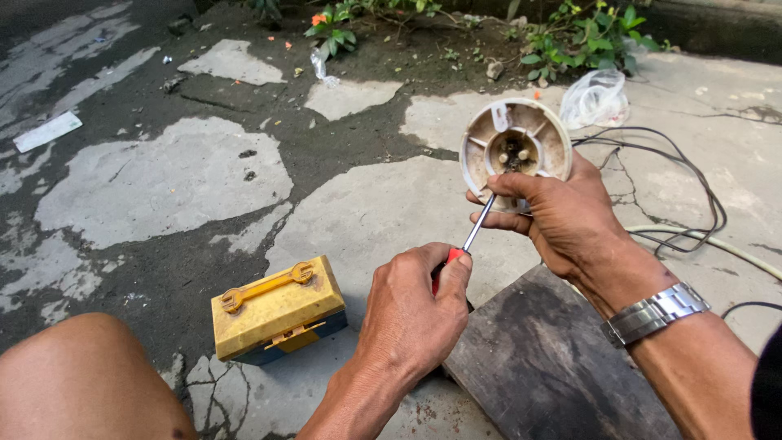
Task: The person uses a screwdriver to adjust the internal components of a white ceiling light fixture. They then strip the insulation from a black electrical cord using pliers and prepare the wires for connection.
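The left hand grips the red handle of a screwdriver, its shaft slanting up and to the right toward a round cream casing. The right hand clasps that casing, open face toward the camera, above the cracked ground; a yellow toolbox sits near left.

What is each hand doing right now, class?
Left hand: closed around the red handle of the screwdriver.
Right hand: closed, holding the round white housing.
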